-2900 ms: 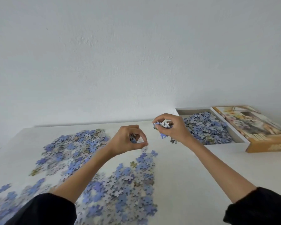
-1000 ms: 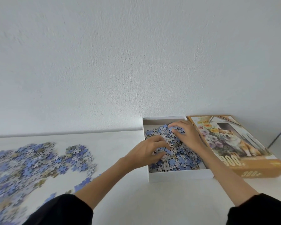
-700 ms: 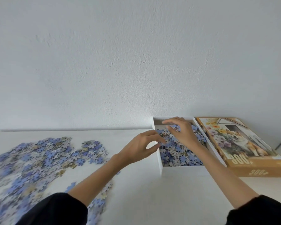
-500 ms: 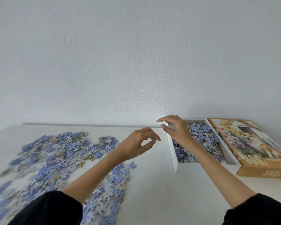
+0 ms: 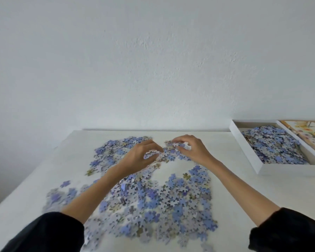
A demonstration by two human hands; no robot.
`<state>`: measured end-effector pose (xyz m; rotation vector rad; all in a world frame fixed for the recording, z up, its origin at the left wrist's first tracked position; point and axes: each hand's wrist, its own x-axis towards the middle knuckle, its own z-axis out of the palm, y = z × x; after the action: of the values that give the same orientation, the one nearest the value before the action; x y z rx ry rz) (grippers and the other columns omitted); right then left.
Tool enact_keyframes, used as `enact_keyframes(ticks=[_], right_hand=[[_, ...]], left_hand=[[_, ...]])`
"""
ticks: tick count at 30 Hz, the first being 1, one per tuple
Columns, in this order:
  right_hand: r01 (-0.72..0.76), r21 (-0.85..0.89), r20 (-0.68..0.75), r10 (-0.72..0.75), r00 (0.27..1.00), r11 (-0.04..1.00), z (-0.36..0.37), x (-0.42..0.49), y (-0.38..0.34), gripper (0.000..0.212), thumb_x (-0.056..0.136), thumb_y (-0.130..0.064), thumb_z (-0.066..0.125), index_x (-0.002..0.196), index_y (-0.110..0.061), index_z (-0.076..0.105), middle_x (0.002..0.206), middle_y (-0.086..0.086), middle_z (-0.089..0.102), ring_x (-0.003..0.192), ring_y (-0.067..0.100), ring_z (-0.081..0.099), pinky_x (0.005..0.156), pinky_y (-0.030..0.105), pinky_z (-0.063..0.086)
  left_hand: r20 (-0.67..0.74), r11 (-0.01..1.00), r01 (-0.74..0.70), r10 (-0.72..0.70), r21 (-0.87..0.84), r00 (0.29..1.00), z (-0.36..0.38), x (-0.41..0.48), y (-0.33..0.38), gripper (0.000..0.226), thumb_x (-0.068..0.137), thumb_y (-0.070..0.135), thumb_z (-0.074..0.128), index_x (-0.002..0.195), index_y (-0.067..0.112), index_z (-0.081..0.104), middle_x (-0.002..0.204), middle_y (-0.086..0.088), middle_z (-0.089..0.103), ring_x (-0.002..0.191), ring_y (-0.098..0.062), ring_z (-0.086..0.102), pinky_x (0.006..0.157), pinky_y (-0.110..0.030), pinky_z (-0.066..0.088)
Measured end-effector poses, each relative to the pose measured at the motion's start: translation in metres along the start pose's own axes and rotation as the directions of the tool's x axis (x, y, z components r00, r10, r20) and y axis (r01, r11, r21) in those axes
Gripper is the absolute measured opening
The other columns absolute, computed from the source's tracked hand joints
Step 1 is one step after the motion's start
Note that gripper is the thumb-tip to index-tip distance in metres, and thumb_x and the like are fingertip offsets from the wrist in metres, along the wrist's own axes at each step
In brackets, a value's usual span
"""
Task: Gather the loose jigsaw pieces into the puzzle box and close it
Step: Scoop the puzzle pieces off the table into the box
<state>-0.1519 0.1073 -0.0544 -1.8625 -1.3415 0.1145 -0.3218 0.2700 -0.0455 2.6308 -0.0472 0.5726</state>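
A wide scatter of loose pieces (image 5: 153,197), mostly blue and grey, covers the left and middle of the table (image 5: 244,197). Over its far edge the left hand (image 5: 140,159) curls its fingers around a small clump of them. Just beside it the right hand (image 5: 193,150) pinches a few more between thumb and fingertips. The picture is a little smeared there, so I cannot say how many each hand has.

Off to the right stands the open box (image 5: 247,151), a shallow white tray, well apart from the hands. A heap of pieces (image 5: 275,146) already lies inside it. The lid (image 5: 305,135), printed with flowers, lies right alongside the box and runs out of view.

I would judge the job perhaps halfway done. A good share is boxed, but at least as much lies loose, and the lid is not yet on.

The table is plain white and smooth, pushed up against a bare, rough-plastered white wall (image 5: 153,60). The person wears dark sleeves (image 5: 49,233).
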Motion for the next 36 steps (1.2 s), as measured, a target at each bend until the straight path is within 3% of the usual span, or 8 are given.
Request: enact_keyframes(ticks=[8, 16, 22, 26, 29, 31, 34, 36], right_hand=[[-0.065, -0.010, 0.114, 0.065, 0.991, 0.998, 0.105, -0.007, -0.031, 0.024, 0.087, -0.020, 0.059, 0.110, -0.027, 0.063, 0.113, -0.010, 0.062, 0.106, 0.008, 0.054, 0.099, 0.039, 0.040], [-0.134, -0.048, 0.049, 0.136, 0.989, 0.990, 0.122, -0.018, -0.047, 0.023, 0.086, -0.014, 0.060, 0.104, -0.027, 0.064, 0.112, -0.005, 0.060, 0.109, 0.009, 0.049, 0.100, 0.028, 0.031], [-0.176, -0.048, -0.170, 0.166, 0.971, 0.983, 0.083, -0.006, -0.033, 0.025, 0.085, -0.011, 0.062, 0.108, -0.021, 0.064, 0.116, 0.001, 0.060, 0.112, 0.018, 0.050, 0.100, 0.037, 0.035], [-0.377, -0.068, -0.140, 0.365, 0.920, 0.924, 0.050, 0.007, -0.001, 0.041, 0.086, -0.024, 0.061, 0.126, -0.024, 0.051, 0.135, 0.004, 0.046, 0.126, 0.024, 0.038, 0.100, 0.036, 0.030], [-0.507, -0.053, -0.071, 0.504, 0.861, 0.860, 0.043, 0.008, 0.022, 0.050, 0.086, -0.025, 0.061, 0.133, -0.025, 0.042, 0.142, 0.007, 0.036, 0.131, 0.025, 0.033, 0.103, 0.037, 0.029], [-0.514, -0.044, -0.053, 0.512, 0.857, 0.856, 0.045, 0.006, 0.031, 0.054, 0.087, -0.030, 0.060, 0.136, -0.025, 0.038, 0.145, 0.006, 0.033, 0.133, 0.024, 0.031, 0.104, 0.037, 0.028], [-0.491, 0.000, -0.021, 0.491, 0.871, 0.871, 0.048, 0.007, 0.037, 0.057, 0.088, -0.042, 0.055, 0.139, -0.029, 0.033, 0.148, 0.001, 0.029, 0.135, 0.020, 0.027, 0.107, 0.039, 0.025], [-0.484, 0.022, -0.001, 0.484, 0.875, 0.875, 0.048, 0.012, 0.039, 0.057, 0.088, -0.048, 0.049, 0.140, -0.032, 0.031, 0.149, -0.003, 0.027, 0.137, 0.018, 0.025, 0.110, 0.041, 0.023]], left_hand=[[0.165, 0.990, 0.137, -0.139, 0.026, 0.976, -0.014, -0.102, -0.083, 0.053, 0.086, 0.064, 0.036, 0.115, 0.025, 0.057, 0.121, 0.004, 0.050, 0.112, -0.005, 0.047, 0.098, -0.021, 0.037], [0.113, 0.987, 0.143, -0.135, -0.068, 0.984, -0.026, -0.118, -0.096, 0.049, 0.086, 0.053, 0.040, 0.116, 0.019, 0.057, 0.122, 0.006, 0.046, 0.113, -0.004, 0.045, 0.095, -0.006, 0.029], [-0.160, 0.926, 0.343, -0.367, -0.156, 0.916, -0.042, -0.112, -0.114, 0.051, 0.085, 0.051, 0.050, 0.122, 0.016, 0.054, 0.129, 0.000, 0.045, 0.120, -0.013, 0.041, 0.102, -0.035, 0.035], [-0.100, 0.767, 0.587, -0.625, -0.258, 0.774, -0.055, -0.102, -0.137, 0.064, 0.086, 0.057, 0.048, 0.139, 0.023, 0.038, 0.143, -0.014, 0.032, 0.131, -0.029, 0.032, 0.104, -0.046, 0.028], [-0.064, 0.739, 0.644, -0.665, -0.196, 0.744, -0.053, -0.098, -0.150, 0.057, 0.093, 0.045, 0.043, 0.144, 0.026, 0.028, 0.147, -0.017, 0.027, 0.133, -0.030, 0.030, 0.107, -0.047, 0.026], [-0.041, 0.748, 0.641, -0.656, -0.172, 0.754, -0.050, -0.096, -0.155, 0.064, 0.090, 0.055, 0.041, 0.146, 0.027, 0.025, 0.148, -0.014, 0.025, 0.130, -0.027, 0.034, 0.106, -0.044, 0.027], [-0.020, 0.731, 0.648, -0.666, -0.212, 0.745, -0.045, -0.086, -0.158, 0.101, 0.063, 0.090, 0.027, 0.145, 0.032, 0.024, 0.150, -0.009, 0.023, 0.135, -0.026, 0.029, 0.108, -0.046, 0.024], [-0.031, 0.727, 0.643, -0.668, -0.241, 0.744, -0.042, -0.079, -0.160, 0.109, 0.055, 0.093, 0.020, 0.145, 0.033, 0.024, 0.151, -0.007, 0.025, 0.137, -0.025, 0.027, 0.108, -0.047, 0.023]])
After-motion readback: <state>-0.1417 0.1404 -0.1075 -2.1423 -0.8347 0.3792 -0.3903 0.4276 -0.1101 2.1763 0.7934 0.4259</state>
